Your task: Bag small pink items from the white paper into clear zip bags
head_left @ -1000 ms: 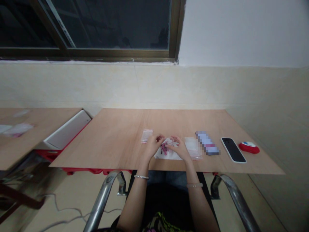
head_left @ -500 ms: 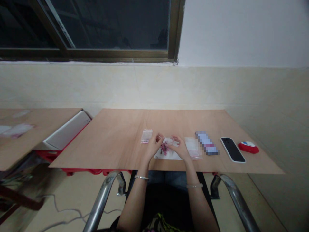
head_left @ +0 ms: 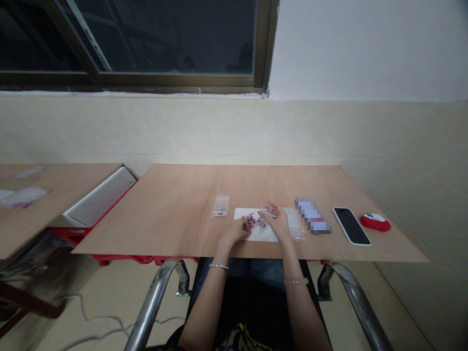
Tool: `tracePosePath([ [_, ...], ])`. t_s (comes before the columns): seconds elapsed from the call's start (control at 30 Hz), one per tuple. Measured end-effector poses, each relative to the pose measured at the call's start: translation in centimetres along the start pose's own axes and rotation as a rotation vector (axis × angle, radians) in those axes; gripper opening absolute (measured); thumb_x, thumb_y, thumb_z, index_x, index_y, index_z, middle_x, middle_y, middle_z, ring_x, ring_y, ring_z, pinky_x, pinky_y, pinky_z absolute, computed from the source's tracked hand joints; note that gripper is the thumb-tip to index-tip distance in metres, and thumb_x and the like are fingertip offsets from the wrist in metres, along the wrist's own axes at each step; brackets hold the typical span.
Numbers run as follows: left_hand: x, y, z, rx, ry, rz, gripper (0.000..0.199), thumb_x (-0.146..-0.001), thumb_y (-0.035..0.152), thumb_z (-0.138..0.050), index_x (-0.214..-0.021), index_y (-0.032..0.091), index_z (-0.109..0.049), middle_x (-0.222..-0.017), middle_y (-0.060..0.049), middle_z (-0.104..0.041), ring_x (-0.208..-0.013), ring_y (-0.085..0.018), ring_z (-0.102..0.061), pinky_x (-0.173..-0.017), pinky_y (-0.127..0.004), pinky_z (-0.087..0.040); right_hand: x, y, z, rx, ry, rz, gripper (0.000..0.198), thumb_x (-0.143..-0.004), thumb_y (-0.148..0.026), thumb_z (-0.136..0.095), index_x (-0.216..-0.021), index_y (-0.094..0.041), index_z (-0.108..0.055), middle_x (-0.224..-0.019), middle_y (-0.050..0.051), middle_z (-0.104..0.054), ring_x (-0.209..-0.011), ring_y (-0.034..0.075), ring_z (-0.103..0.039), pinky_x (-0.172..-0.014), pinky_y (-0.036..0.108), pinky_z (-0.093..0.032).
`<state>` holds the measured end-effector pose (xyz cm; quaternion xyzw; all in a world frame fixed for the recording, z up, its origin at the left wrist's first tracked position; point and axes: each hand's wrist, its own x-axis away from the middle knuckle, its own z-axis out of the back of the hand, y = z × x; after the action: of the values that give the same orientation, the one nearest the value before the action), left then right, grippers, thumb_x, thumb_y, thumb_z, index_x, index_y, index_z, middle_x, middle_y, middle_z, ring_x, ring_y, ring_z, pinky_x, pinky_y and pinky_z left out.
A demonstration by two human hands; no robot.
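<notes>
A heap of small pink and dark beads (head_left: 252,222) lies spread on a white sheet (head_left: 265,237) in front of me. My left hand (head_left: 234,231) rests at the left side of the heap, its fingers curled in among the beads. What is between those fingertips is too small to make out. Over the sheet's right part, my right hand (head_left: 277,223) pinches a small see-through plastic piece (head_left: 266,208), whose kind I cannot tell. A clear zip bag (head_left: 295,225) lies flat just right of this hand.
Left of the sheet lies another small zip bag (head_left: 221,206) with some beads. To the right are a blurred-out phone (head_left: 313,216), a white-edged phone (head_left: 351,226) and a red object (head_left: 375,223). A second table (head_left: 73,187) stands at the left.
My left hand has come down and nearer to me, onto the beads. The beads are spread wider than before. My right hand has shifted slightly right, still with the clear piece.
</notes>
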<state>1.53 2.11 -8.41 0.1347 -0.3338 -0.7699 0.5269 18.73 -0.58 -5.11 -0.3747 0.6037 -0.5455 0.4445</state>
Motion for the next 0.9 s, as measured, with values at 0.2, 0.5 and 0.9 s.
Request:
tracePosePath([
  [0.2,-0.3,0.0,-0.2,-0.005,-0.004,-0.025,0.018,-0.063,0.011,-0.057,-0.078,0.013,-0.066,-0.079,-0.006,-0.068,-0.07,-0.016,-0.057,-0.062,-0.023,-0.04,0.1,-0.1,-0.2,0.008,-0.001,-0.01,0.061,-0.056,-0.041,-0.075,-0.107,-0.015,-0.056,-0.105,0.012,-0.062,-0.097,0.025,-0.057,-0.079,0.039,-0.048],
  [0.5,0.0,0.1,0.3,0.019,0.026,-0.015,0.013,-0.069,0.019,-0.056,-0.074,0.011,-0.065,-0.076,-0.008,-0.067,-0.067,-0.017,-0.056,-0.06,-0.024,-0.039,-0.1,0.3,0.0,0.018,-0.007,0.001,0.061,-0.057,-0.042,-0.075,-0.107,-0.014,-0.056,-0.105,0.013,-0.061,-0.096,0.024,-0.057,-0.079,0.038,-0.047],
  [0.9,2.5,5.9,5.7,0.248,0.344,-0.122,0.02,-0.078,0.029,-0.051,-0.075,0.013,-0.063,-0.069,-0.002,-0.062,-0.064,-0.013,-0.054,-0.059,-0.023,-0.04,0.5,0.3,-0.2,0.066,-0.154,0.054,0.057,-0.055,-0.039,-0.076,-0.105,-0.017,-0.057,-0.106,0.01,-0.061,-0.098,0.023,-0.056,-0.087,0.039,-0.045],
])
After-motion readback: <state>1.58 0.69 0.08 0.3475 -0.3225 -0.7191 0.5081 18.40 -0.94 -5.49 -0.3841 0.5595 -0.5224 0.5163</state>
